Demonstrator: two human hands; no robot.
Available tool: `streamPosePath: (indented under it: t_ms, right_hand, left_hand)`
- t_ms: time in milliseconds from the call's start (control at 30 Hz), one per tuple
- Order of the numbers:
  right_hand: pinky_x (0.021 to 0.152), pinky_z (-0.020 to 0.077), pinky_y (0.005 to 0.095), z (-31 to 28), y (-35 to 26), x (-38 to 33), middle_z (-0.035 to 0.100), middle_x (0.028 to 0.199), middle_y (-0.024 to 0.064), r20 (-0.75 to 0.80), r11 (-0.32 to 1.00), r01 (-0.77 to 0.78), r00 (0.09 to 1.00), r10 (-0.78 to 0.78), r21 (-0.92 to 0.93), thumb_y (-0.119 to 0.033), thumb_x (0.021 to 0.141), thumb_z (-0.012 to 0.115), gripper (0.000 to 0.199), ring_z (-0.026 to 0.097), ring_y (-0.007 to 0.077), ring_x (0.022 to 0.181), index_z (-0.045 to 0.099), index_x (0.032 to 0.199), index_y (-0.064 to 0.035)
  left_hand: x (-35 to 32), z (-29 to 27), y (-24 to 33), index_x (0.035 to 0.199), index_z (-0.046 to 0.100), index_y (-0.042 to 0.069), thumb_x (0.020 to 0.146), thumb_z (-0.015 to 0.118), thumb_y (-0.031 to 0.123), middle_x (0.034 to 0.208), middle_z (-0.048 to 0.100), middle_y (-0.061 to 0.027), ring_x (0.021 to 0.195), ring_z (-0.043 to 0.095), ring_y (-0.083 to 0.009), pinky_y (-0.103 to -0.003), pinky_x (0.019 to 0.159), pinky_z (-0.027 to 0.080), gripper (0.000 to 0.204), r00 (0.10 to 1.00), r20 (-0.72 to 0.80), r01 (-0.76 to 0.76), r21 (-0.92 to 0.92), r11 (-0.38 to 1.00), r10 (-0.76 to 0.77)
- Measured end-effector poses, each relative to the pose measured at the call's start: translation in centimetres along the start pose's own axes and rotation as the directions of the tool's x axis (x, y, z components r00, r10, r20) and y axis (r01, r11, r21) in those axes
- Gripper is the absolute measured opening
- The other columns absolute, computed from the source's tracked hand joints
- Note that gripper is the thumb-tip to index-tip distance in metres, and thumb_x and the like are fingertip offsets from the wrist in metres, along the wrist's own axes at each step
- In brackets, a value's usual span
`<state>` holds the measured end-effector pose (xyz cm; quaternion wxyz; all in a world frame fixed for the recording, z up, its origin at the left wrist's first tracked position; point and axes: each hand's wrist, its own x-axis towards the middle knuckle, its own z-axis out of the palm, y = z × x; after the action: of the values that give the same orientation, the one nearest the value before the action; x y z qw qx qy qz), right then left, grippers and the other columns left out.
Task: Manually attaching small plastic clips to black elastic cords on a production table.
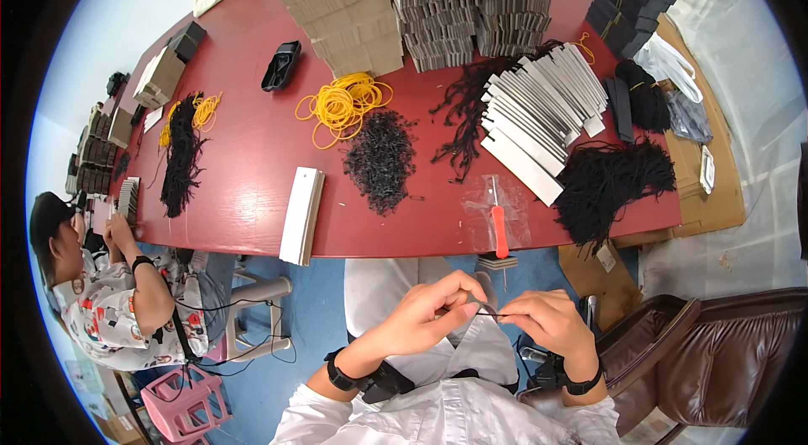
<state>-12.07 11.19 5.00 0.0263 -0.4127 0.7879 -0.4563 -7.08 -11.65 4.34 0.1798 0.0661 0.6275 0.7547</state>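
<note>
Over my lap, just off the table's near edge, both hands are closed in a pinch and close together. Between finger and thumb of my left hand (438,315) is a small grey strip (482,305); its far end is hidden by the fingers. My right hand (549,323) pinches a thin black cord (495,315) that runs toward the grey strip; whether the two are joined is too small to tell. Nearest on the red table (404,236) lies a tool with an orange handle (499,230) and a thin metal shaft, on a clear plastic bag (526,218).
Small black plastic pieces (379,163), yellow rubber bands (349,104), fanned white card strips (539,121) and black cords (614,188) cover the table. Card stacks (341,16) rise behind. A white strip stack (300,216) overhangs the edge. Left sits another person (126,294); right, a brown chair (724,361).
</note>
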Motion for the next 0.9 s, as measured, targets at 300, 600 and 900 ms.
streamPosePath:
  t_ms: [300, 600, 900]
  right_hand:
    - [0.056, 0.0505, 0.0284, -0.5, 0.7, -2.5, 0.068, 0.077, 0.0091, 0.008, 0.957, -0.268, 0.963, 0.269, 0.113, -0.003, 0.078, 0.073, 0.012, 0.066, 0.0200, 0.064, 0.065, 0.088, -0.0018]
    - [0.058, 0.0510, 0.0270, -1.8, 2.5, -4.9, 0.067, 0.082, 0.0110, -0.146, 0.944, -0.291, 0.938, 0.313, 0.152, 0.006, 0.077, 0.067, 0.011, 0.063, 0.0170, 0.067, 0.060, 0.084, 0.0018]
    - [0.063, 0.0502, 0.0260, -2.1, 4.9, -7.9, 0.067, 0.083, 0.0104, -0.003, 0.787, -0.338, 0.918, 0.396, 0.516, 0.003, 0.079, 0.066, 0.007, 0.064, 0.0155, 0.069, 0.059, 0.080, 0.0008]
  left_hand:
    - [-0.2, -0.7, -1.2, 0.111, 0.060, 0.000, 0.090, 0.058, -0.002, 0.089, 0.068, -0.0066, 0.073, 0.062, -0.0120, -0.026, 0.068, 0.050, 0.021, 0.998, -0.010, -0.049, 0.367, 0.929, 0.056]
    - [1.0, -0.1, -2.2, 0.106, 0.060, 0.000, 0.086, 0.069, 0.004, 0.087, 0.068, -0.0064, 0.082, 0.065, -0.0130, -0.026, 0.076, 0.051, 0.022, 0.934, -0.346, 0.134, 0.119, 0.984, -0.086]
    - [1.7, 0.4, -2.6, 0.105, 0.051, 0.005, 0.091, 0.061, 0.016, 0.065, 0.042, 0.0033, 0.062, 0.046, -0.0082, -0.024, 0.061, 0.037, 0.021, 0.987, 0.000, 0.108, -0.741, 0.663, -0.160]
